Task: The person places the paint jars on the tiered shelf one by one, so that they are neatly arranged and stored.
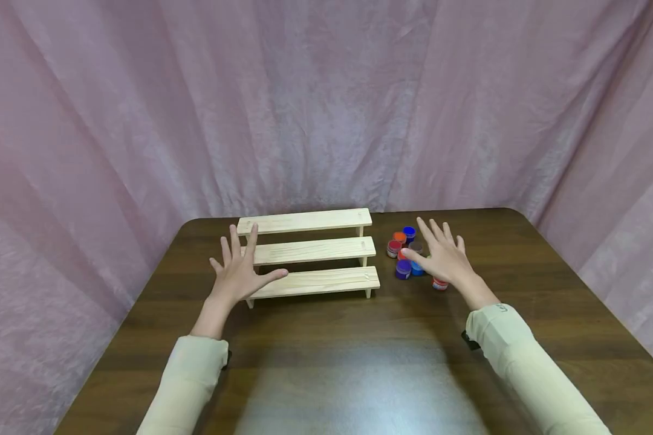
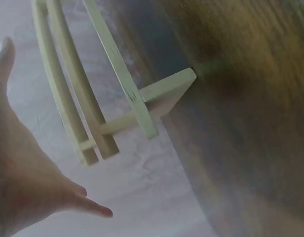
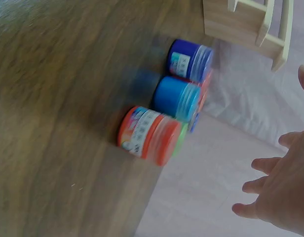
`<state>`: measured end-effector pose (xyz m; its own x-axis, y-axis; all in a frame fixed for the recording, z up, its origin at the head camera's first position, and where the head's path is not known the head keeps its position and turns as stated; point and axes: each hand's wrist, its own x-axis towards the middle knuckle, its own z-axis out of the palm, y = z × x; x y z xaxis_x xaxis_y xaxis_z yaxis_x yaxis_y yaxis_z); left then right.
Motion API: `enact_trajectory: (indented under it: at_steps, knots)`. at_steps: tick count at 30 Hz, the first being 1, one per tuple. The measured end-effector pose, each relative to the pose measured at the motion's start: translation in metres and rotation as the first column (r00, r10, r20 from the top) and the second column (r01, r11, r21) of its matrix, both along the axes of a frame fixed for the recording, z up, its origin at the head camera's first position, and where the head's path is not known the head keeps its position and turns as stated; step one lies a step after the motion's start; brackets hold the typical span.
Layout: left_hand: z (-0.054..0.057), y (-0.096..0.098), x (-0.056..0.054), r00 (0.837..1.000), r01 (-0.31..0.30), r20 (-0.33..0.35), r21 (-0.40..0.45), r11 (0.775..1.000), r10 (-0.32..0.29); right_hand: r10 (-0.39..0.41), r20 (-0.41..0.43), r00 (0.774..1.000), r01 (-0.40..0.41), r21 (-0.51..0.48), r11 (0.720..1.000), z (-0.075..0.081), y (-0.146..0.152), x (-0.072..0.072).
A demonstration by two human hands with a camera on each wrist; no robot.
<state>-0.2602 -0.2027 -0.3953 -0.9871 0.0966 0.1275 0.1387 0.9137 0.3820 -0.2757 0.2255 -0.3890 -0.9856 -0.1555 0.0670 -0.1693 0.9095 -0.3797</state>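
My left hand (image 1: 237, 276) hovers with spread fingers in front of the left end of a three-step wooden shelf (image 1: 315, 249). Over the table's right part, my right hand (image 1: 444, 257) is raised with its fingers spread too, holding nothing. Below and beside it stand several small paint jars: a purple jar (image 3: 190, 60), a light blue jar (image 3: 176, 98) and a red-orange jar (image 3: 149, 135) show clearly in the right wrist view. A dark blue jar (image 1: 409, 234) and a dark red jar (image 1: 394, 248) are in the same cluster. Some jars are partly hidden by the right hand.
The brown wooden table (image 1: 326, 338) has rounded far corners. Pink curtains (image 1: 315, 103) hang behind it and along both sides. The shelf stands left of the jars, near the far edge.
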Motion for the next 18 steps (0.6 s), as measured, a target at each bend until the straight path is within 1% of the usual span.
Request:
enact_trajectory:
  at_steps: [3, 9, 12, 14, 15, 18]
  knots:
    - [-0.001, -0.006, 0.002, 1.0, -0.025, -0.008, 0.09, 0.996, 0.026, -0.022, 0.02, 1.0, 0.022, -0.027, 0.999, -0.002, 0.008, 0.004]
    - [-0.006, -0.018, 0.008, 0.995, -0.067, -0.057, 0.211, 0.975, 0.081, -0.049, 0.058, 0.997, 0.054, -0.091, 0.994, -0.007, 0.023, 0.01]
    - [-0.009, -0.024, 0.014, 0.995, -0.083, -0.033, 0.265, 0.961, 0.095, -0.046, 0.078, 0.996, 0.057, -0.14, 0.988, -0.011, 0.028, 0.013]
    - [-0.008, -0.028, 0.019, 0.992, -0.117, 0.001, 0.311, 0.943, 0.123, -0.043, 0.101, 0.994, 0.061, -0.178, 0.982, -0.012, 0.03, 0.014]
    - [-0.008, -0.029, 0.021, 0.989, -0.143, 0.022, 0.34, 0.929, 0.144, -0.043, 0.112, 0.993, 0.065, -0.198, 0.978, -0.013, 0.032, 0.015]
    - [-0.006, -0.033, 0.027, 0.975, -0.222, 0.08, 0.438, 0.871, 0.209, -0.051, 0.132, 0.99, 0.084, -0.258, 0.962, -0.016, 0.035, 0.015]
